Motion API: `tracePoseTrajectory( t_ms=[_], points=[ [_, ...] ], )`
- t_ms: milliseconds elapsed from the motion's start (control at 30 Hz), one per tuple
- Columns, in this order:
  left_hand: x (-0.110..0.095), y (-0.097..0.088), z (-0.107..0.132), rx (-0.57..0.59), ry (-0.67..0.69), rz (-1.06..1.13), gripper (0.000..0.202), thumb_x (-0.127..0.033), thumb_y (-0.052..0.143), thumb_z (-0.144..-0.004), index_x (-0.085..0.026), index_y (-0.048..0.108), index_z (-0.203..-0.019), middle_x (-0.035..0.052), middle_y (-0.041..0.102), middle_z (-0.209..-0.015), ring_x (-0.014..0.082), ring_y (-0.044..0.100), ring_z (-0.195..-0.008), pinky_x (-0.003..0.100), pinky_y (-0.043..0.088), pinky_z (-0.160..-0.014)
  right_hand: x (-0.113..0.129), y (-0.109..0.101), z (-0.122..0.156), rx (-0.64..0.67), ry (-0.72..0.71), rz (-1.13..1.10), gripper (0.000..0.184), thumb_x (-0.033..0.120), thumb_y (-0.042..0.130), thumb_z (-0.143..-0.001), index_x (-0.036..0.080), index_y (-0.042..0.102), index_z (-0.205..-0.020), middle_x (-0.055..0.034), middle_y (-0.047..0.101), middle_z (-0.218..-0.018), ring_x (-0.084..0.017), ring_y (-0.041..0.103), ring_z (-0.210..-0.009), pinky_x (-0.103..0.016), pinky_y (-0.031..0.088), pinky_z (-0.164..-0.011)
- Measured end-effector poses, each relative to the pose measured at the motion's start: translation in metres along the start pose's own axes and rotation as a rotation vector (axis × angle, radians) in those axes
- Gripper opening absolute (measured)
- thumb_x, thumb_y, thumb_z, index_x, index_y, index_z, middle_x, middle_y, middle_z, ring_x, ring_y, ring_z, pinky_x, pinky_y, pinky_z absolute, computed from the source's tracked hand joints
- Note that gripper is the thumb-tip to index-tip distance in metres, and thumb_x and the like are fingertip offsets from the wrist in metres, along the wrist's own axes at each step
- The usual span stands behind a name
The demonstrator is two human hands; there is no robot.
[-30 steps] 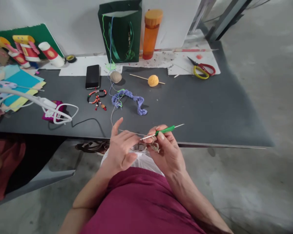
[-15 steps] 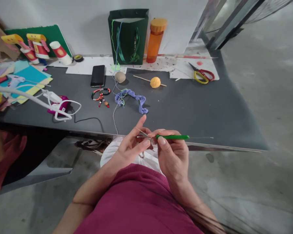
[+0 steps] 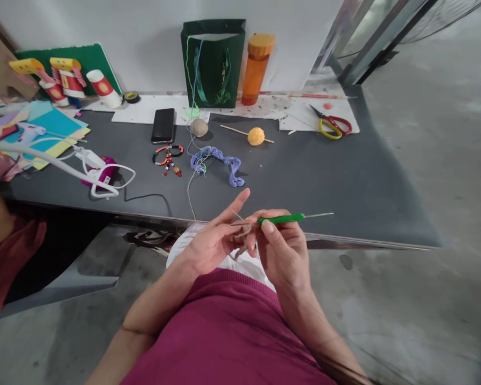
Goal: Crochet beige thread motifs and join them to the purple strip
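My right hand [image 3: 284,251] pinches a green-handled crochet hook [image 3: 282,218], its metal shaft pointing right and its tip toward my left hand. My left hand [image 3: 214,240] holds a small beige crochet piece [image 3: 243,235] between thumb and fingers, with the index finger stretched up and thin yarn over it. The yarn [image 3: 189,190] runs up across the dark table [image 3: 344,182] to a beige yarn ball [image 3: 199,127]. Both hands hover just in front of the table's near edge, above my lap.
On the table lie a purple crochet strip [image 3: 224,160], a beaded bracelet [image 3: 167,156], a phone [image 3: 163,125], an orange ball on a stick [image 3: 256,136], scissors [image 3: 332,123], a green bag [image 3: 212,63] and an orange bottle [image 3: 257,69]. Coloured papers and white cables sit left. Another person's red sleeve [image 3: 8,256] is at left.
The hook tilted slightly and drew back left a little. The beige piece now shows between my hands. The view shifted slightly.
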State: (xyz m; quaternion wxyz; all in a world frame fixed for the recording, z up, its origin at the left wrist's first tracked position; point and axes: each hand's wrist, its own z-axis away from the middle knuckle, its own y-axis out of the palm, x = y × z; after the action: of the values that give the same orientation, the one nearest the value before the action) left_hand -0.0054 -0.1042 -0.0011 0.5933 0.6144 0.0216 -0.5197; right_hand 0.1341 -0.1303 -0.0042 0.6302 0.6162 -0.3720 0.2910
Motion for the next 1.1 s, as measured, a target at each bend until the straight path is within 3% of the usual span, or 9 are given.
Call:
tracePoseTrajectory(
  t_ms=[133,233,367,433,600,700,800,1100],
  points=[
    [0.0,0.001,0.0,0.011,0.047,-0.026,0.089,-0.017,0.077,-0.081,-0.031,0.046,-0.163,-0.0041,0.067,-0.074,0.0129,0.065,-0.07,0.029,0.046,-0.072,-0.002,-0.004,0.0,-0.013,-0.038,0.046,0.015,0.04,0.084,-0.087,0.028,0.077,-0.094,0.0006,0.081,-0.082,-0.014,0.065,-0.051,-0.028,0.053,-0.045],
    [0.003,0.004,0.0,-0.096,0.179,-0.144,0.095,-0.017,0.081,-0.079,-0.032,0.043,-0.164,-0.0052,0.068,-0.078,0.0114,0.062,-0.072,0.028,0.047,-0.073,-0.002,-0.009,0.002,-0.066,-0.229,0.264,0.005,0.03,0.078,-0.093,0.03,0.079,-0.097,-0.0008,0.083,-0.088,-0.019,0.075,-0.074,-0.036,0.062,-0.067],
    [0.012,0.011,0.0,-0.287,0.41,-0.392,0.108,-0.025,0.088,-0.079,-0.031,0.03,-0.169,-0.0068,0.067,-0.073,0.0128,0.058,-0.069,0.029,0.047,-0.071,-0.005,-0.014,0.007,-0.097,-0.616,0.733,0.033,0.012,0.076,-0.089,0.039,0.082,-0.105,0.0002,0.086,-0.101,-0.023,0.075,-0.089,-0.043,0.059,-0.08],
    [0.016,0.014,0.001,-0.358,0.491,-0.489,0.109,-0.026,0.087,-0.08,-0.033,0.027,-0.17,-0.0065,0.068,-0.072,0.0146,0.058,-0.069,0.03,0.048,-0.071,-0.009,-0.014,0.008,-0.136,-0.666,0.782,0.036,0.011,0.078,-0.086,0.043,0.083,-0.103,0.0016,0.086,-0.107,-0.025,0.075,-0.09,-0.046,0.059,-0.08],
    [0.021,0.012,0.001,-0.323,0.442,-0.499,0.108,-0.027,0.086,-0.081,-0.033,0.026,-0.17,-0.0022,0.076,-0.084,0.0161,0.064,-0.075,0.031,0.051,-0.072,-0.018,-0.009,0.003,-0.192,-0.428,0.308,0.024,0.017,0.08,-0.088,0.04,0.084,-0.094,0.0019,0.086,-0.097,-0.024,0.08,-0.098,-0.044,0.062,-0.084],
    [0.022,0.007,0.0,-0.265,0.401,-0.382,0.087,-0.036,0.082,-0.087,-0.033,0.042,-0.164,0.002,0.077,-0.093,0.0179,0.067,-0.084,0.033,0.053,-0.078,-0.018,-0.01,-0.002,-0.203,-0.251,0.113,0.012,0.025,0.086,-0.084,0.036,0.083,-0.087,0.0028,0.085,-0.089,-0.02,0.08,-0.087,-0.035,0.063,-0.075],
    [0.023,0.003,0.0,-0.231,0.392,-0.313,0.067,-0.038,0.077,-0.092,-0.031,0.056,-0.155,0.0027,0.076,-0.093,0.0176,0.066,-0.083,0.033,0.055,-0.081,-0.016,-0.013,-0.005,-0.228,-0.156,0.07,0.009,0.03,0.087,-0.081,0.033,0.08,-0.085,0.0029,0.084,-0.087,-0.016,0.078,-0.079,-0.03,0.062,-0.07],
    [0.02,0.004,0.003,-0.319,0.352,-0.327,0.088,-0.025,0.086,-0.081,-0.029,0.049,-0.161,-0.0021,0.075,-0.088,0.0136,0.065,-0.085,0.027,0.054,-0.083,-0.009,-0.013,-0.006,-0.177,-0.035,-0.019,0.02,0.039,0.092,-0.076,0.031,0.075,-0.085,0.0034,0.08,-0.08,-0.014,0.074,-0.073,-0.026,0.06,-0.066]
  ],
)
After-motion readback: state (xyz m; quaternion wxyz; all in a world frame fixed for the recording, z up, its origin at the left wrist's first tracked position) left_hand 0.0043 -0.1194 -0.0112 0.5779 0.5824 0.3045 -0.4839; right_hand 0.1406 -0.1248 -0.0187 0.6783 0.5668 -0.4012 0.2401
